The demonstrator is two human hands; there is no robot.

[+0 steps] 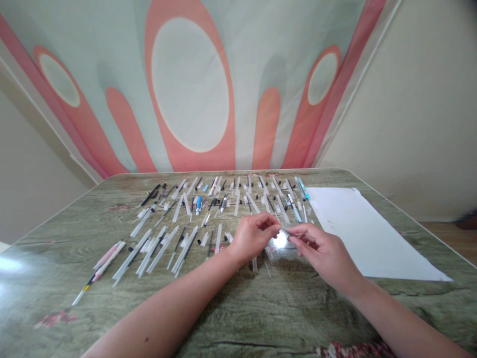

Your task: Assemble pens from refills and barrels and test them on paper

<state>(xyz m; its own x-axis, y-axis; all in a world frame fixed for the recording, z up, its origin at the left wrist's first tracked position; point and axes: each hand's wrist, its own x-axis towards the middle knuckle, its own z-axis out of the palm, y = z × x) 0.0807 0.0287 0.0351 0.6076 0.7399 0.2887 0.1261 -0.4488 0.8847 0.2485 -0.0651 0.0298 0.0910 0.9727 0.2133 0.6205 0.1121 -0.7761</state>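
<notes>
My right hand (328,251) pinches a thin dark pen refill (286,232) between thumb and fingers, its tip pointing left. My left hand (253,236) is closed in a pinch close to that tip; what its fingers hold, if anything, is too small to make out. Both hands hover over the right part of the table, above a bright glare spot. Partly hidden under my left hand lie clear pen barrels (255,263). Rows of taken-apart pens, with clear barrels (137,251), dark refills (210,242) and small caps (204,239), spread behind and left of my hands.
A white sheet of paper (372,233) lies right of the pens. Pink pen parts (108,258) and a yellow-banded refill (86,287) sit at the left. Blue pens (198,205) are among the rows. The wood-patterned table (231,318) ends at a patterned backdrop (246,74).
</notes>
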